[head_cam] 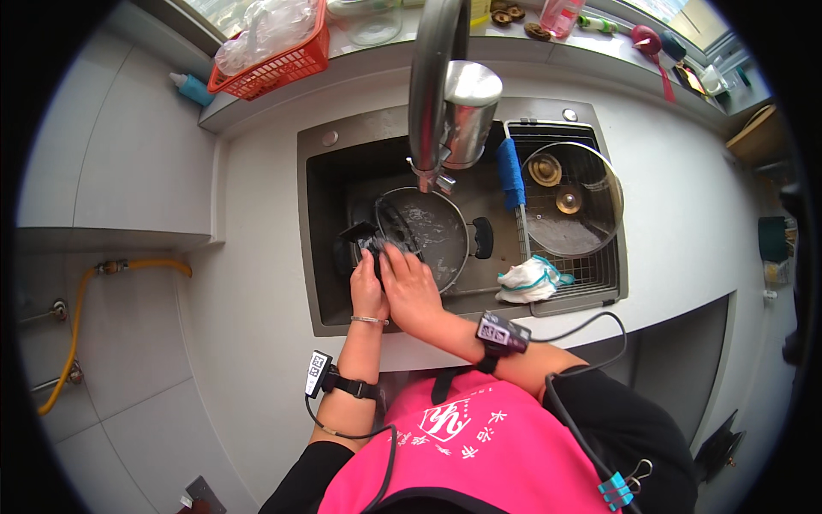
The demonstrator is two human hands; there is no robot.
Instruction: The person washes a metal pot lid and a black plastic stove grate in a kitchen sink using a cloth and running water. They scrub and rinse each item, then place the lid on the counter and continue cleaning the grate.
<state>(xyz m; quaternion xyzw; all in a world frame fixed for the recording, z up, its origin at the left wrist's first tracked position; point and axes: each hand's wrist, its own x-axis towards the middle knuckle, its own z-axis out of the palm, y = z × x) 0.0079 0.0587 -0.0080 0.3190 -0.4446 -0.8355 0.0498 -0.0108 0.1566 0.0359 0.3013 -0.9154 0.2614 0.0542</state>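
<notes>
My left hand [368, 290], with a bracelet at its wrist, holds a wet black object [361, 231] at the left side of a metal pot [467, 221]. What the object is cannot be made out, since my fingers and motion blur hide part of it. Pressed close beside it, my right hand [411, 283] lies over the object with its fingertips blurred. The pot sits in the dark sink basin [331, 173] with rippling water [440, 225] in it. Its black side handle [481, 238] points right.
Above the pot hangs a faucet [427, 109], beside a metal cylinder [472, 115]. A glass lid [565, 241] rests on the wire drain rack [587, 276], near a white cloth [530, 281] and a blue cloth [509, 173]. A red basket [276, 72] stands on the sill.
</notes>
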